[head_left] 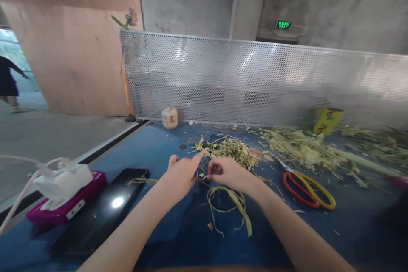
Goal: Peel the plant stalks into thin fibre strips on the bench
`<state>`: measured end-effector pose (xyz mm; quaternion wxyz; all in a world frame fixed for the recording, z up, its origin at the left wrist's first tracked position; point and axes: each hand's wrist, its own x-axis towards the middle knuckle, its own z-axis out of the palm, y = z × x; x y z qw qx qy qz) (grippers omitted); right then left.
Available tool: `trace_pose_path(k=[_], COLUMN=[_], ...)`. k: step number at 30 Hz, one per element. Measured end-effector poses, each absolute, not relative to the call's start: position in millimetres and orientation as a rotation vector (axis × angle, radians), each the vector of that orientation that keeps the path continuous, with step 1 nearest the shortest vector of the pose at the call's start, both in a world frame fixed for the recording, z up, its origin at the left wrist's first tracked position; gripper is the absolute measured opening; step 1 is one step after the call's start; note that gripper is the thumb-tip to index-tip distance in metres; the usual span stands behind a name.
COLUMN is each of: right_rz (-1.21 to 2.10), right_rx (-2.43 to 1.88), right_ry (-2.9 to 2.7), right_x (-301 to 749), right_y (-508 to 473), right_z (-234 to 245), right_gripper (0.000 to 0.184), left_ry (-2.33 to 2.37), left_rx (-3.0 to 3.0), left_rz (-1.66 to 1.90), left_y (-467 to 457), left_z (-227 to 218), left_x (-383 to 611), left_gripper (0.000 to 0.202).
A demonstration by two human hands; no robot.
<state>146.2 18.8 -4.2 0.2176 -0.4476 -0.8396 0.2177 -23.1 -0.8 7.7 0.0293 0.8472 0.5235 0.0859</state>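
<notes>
My left hand (180, 174) is over the middle of the blue tabletop, its index finger stretched toward my right hand and its lower fingers curled and partly hidden. A thin pale-green plant strip (143, 180) emerges on its left side; whether the hand grips it is hidden. Close by, my right hand (228, 172) is closed in a pinch, with a small piece of plant material at its fingertips that is hard to make out. Below it, a looped plant strip (240, 208) lies on the table. Just beyond both hands is a pile of short green plant scraps (234, 149).
Scissors (302, 189) with red and yellow handles lie at right, by a heap of long plant strips (296, 148). A phone (102, 212) and a purple power strip (68, 204) are at left. A jar (170, 118) and yellow can (328, 121) stand before the perforated metal panel (207, 76).
</notes>
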Motion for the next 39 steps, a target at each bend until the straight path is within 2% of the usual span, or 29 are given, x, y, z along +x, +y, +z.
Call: trace_pose_path(k=[11, 17, 24, 29, 35, 39], right_rz=[0.284, 0.299, 0.267, 0.243, 0.405, 0.258], right_rx=[-1.372, -1.408, -1.422, -1.427, -1.262, -1.334], right_ry=[-2.533, -2.491, -2.422, -2.296, -2.150, -2.106], right_x=[134, 133, 134, 135, 134, 131], right_y=[28, 25, 31, 37, 43, 44], right_z=[-23, -21, -26, -28, -32, -28], right_gripper=[0.009, 0.023, 0.012, 0.009, 0.008, 0.009], left_ry=[1.638, 1.637, 1.623, 1.801, 1.679, 1.798], left_rx=[2.866, 2.753, 2.533, 2.515, 2.452, 2.531], left_rz=[0.031, 0.290, 0.483, 0.330, 0.442, 0.256], left_y=[8, 12, 15, 14, 11, 10], left_z=[-5, -8, -9, -9, -7, -7], left_x=[-9, -12, -15, -19, -19, -18], left_gripper=[0.059, 0.066, 0.071, 0.073, 0.080, 0.075])
